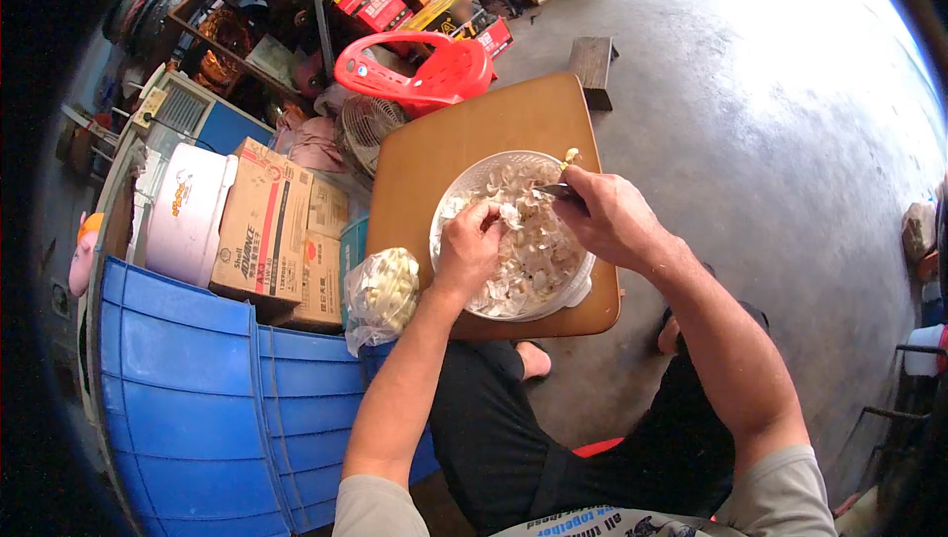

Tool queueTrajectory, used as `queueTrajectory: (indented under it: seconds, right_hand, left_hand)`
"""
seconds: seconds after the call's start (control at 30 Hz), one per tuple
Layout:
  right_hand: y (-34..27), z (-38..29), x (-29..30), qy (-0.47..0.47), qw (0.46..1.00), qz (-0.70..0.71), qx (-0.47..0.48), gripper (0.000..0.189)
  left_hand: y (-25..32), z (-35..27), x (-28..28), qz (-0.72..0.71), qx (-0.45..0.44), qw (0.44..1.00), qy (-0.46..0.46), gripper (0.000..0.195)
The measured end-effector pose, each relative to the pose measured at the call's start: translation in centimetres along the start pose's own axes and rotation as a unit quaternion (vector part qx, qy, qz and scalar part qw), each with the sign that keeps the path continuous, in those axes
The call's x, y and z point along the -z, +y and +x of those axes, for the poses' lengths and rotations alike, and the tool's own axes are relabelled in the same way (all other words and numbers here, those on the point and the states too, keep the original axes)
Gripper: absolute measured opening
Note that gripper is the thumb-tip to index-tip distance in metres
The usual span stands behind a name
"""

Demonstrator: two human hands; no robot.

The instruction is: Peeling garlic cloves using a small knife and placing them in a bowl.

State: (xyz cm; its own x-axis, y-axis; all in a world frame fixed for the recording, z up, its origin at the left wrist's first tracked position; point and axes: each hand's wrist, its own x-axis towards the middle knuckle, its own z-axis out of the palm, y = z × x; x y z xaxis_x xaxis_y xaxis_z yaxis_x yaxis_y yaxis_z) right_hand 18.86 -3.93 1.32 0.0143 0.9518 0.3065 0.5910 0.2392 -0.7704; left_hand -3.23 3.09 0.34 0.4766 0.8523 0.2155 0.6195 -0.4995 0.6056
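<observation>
A white plastic basket (438, 220) holding many loose papery garlic skins (529, 270) rests on a brown tabletop (474, 130). Over its left part, my left hand (470, 244) pinches a piece of whitish skin (509, 216) between thumb and fingers. My right hand (611, 215), above the basket's right rim, grips a knife (557, 190) whose blade points left. A small pale yellowish piece (570, 157), seemingly garlic, sticks up at the thumb of that hand. Left of the basket, a clear plastic bag (384, 293) is full of pale peeled cloves.
Blue plastic bins (178, 381) stand at the left, with cardboard boxes (259, 219) and a white container (189, 215) behind. A red plastic chair (444, 74) and a fan (368, 130) touch or adjoin the table's far left side. A wooden stool (591, 70) stands beyond the table.
</observation>
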Motion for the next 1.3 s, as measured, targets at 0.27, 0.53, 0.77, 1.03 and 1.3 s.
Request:
queueTrajectory:
  seconds: [0.27,0.53,0.77,1.03,1.3]
  right_hand:
    - [0.3,0.0,-0.5,0.015,1.000,-0.008,0.026,0.018]
    - [0.5,0.1,-0.2,0.004,1.000,-0.002,0.019,0.019]
    - [0.6,0.1,-0.5,0.007,1.000,-0.005,0.022,0.019]
    - [0.5,-0.1,-0.3,0.019,0.999,-0.001,0.028,0.019]
    - [0.3,0.0,-0.2,0.006,1.000,0.004,0.006,0.017]
  left_hand:
    - [0.7,1.0,-0.3,-0.177,0.017,0.984,-0.005,0.018]
    - [1.0,0.0,3.2,0.062,-0.061,0.993,-0.074,0.013]
    - [0.3,-1.7,2.3,0.223,-0.169,0.954,-0.109,0.019]
    - [0.5,-1.6,1.8,0.267,-0.142,0.944,-0.131,0.029]
    - [0.2,-2.1,2.2,0.214,-0.156,0.959,-0.102,0.027]
